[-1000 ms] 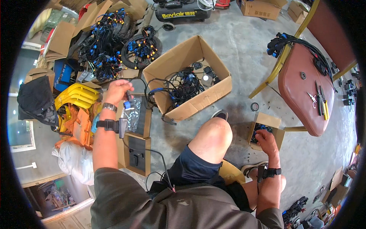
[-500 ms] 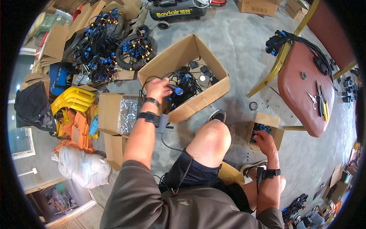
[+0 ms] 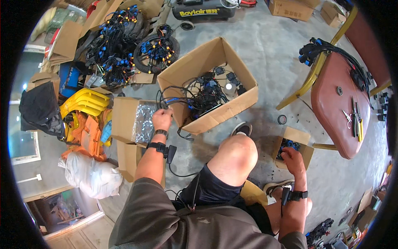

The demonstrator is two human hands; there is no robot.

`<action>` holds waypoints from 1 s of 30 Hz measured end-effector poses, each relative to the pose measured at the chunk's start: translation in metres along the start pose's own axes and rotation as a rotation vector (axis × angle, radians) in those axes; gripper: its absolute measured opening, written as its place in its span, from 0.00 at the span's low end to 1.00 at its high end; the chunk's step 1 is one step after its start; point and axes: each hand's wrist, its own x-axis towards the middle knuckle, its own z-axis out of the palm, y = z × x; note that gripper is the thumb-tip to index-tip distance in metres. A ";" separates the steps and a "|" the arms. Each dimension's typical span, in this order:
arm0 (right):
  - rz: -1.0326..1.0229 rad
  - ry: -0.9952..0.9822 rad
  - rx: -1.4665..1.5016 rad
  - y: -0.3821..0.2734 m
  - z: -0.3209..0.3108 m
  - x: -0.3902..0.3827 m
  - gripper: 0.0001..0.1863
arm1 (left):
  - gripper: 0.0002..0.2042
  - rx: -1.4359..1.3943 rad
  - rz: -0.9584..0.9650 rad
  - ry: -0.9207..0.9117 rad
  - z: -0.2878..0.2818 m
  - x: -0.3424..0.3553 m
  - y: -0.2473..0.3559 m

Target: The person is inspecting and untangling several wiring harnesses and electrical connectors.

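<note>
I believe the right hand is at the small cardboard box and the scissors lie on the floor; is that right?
Not quite: the scissors lie on the chair seat, as the head view shows; the right hand is at the small cardboard box.

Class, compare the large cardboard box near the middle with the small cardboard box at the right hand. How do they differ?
The large cardboard box is much bigger than the small cardboard box.
The large one holds tangled black cables; the small one holds little blue and dark pieces.
The right hand is at the small box's opening; the left hand is outside the large box.
Both are brown, open and on the floor.
</note>
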 end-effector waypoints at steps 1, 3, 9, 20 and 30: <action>-0.012 0.000 -0.005 -0.001 0.000 0.001 0.15 | 0.19 0.016 -0.088 0.051 -0.006 0.003 -0.005; -0.008 -0.012 0.007 -0.002 0.001 0.000 0.15 | 0.22 0.015 -0.229 0.024 -0.014 0.008 -0.013; -0.025 -0.007 -0.011 0.005 0.004 -0.002 0.15 | 0.15 -0.033 -0.303 -0.183 -0.005 0.030 -0.020; -0.058 0.021 -0.037 0.003 0.004 -0.003 0.14 | 0.14 1.281 0.121 -0.315 -0.055 0.025 -0.099; -0.017 -0.026 -0.047 0.001 0.006 -0.008 0.14 | 0.15 0.955 0.038 -0.314 -0.081 0.024 -0.157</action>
